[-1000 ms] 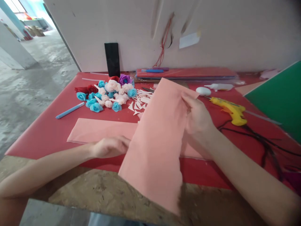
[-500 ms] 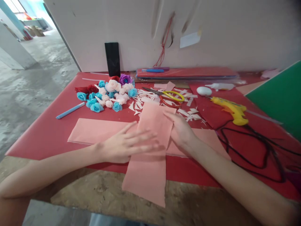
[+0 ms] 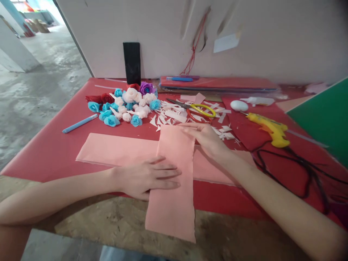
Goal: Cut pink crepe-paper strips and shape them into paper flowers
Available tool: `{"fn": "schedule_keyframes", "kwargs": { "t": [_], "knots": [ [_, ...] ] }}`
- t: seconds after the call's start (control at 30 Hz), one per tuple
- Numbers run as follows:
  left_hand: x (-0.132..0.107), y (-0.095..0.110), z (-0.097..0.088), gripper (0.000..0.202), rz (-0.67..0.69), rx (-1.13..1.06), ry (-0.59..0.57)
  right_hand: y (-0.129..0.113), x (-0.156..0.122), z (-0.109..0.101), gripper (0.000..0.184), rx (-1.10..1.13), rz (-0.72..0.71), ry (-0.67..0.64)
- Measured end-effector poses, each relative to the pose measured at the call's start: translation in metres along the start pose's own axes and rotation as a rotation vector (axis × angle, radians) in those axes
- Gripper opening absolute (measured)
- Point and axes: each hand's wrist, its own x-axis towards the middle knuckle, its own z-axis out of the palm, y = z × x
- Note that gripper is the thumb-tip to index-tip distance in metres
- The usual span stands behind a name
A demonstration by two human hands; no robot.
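Observation:
A pink paper strip (image 3: 174,210) lies lengthwise toward me, crossing over a longer pink strip (image 3: 116,149) that runs sideways. My left hand (image 3: 152,177) rests flat on the upper strip, fingers stretched out and slightly apart. At the strip's far right corner, my right hand (image 3: 208,139) has its fingers closed on the top edge. The near end of this strip reaches over the bare brown front part of the table. Just past my right hand lie scissors (image 3: 202,110) with yellow and red handles, among pale paper scraps (image 3: 174,115).
Blue, white, red and purple paper roses (image 3: 132,95) are heaped at the back left, near a blue pen (image 3: 80,123). A black phone (image 3: 132,63) leans on the wall. To the right are a yellow glue gun (image 3: 268,128) with its black cord (image 3: 307,168) and a green board (image 3: 323,116).
My left hand has settled flat onto the upper strip. My right hand has shifted to its far edge, and the strip now lies straighter.

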Motion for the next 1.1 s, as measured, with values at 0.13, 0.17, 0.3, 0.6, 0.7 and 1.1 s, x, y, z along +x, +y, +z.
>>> {"fn": "schedule_keyframes", "kwargs": {
  "t": [0.13,0.17,0.3,0.6,0.7,1.1],
  "knots": [
    [0.003,0.005,-0.008,0.039,0.067,-0.090,0.099,0.003,0.005,0.000,0.019,-0.030,-0.031,0.028],
    [0.004,0.007,-0.009,0.038,0.081,-0.128,0.115,0.003,0.004,0.000,0.020,-0.031,-0.035,0.033],
    [0.006,0.011,-0.011,0.025,0.063,-0.301,0.213,0.003,-0.004,-0.005,0.023,-0.020,-0.049,0.051],
    [0.004,0.013,-0.025,0.016,-0.546,-0.332,0.801,-0.007,-0.047,0.008,0.009,0.024,-0.173,0.086],
    [0.004,0.012,-0.030,0.017,-0.564,-0.421,0.776,-0.012,-0.061,0.012,0.009,0.003,-0.108,0.057],
    [0.006,0.015,-0.034,0.025,-0.737,-0.740,0.744,-0.015,-0.071,0.015,0.011,0.262,-0.079,-0.060]
  ]
}}
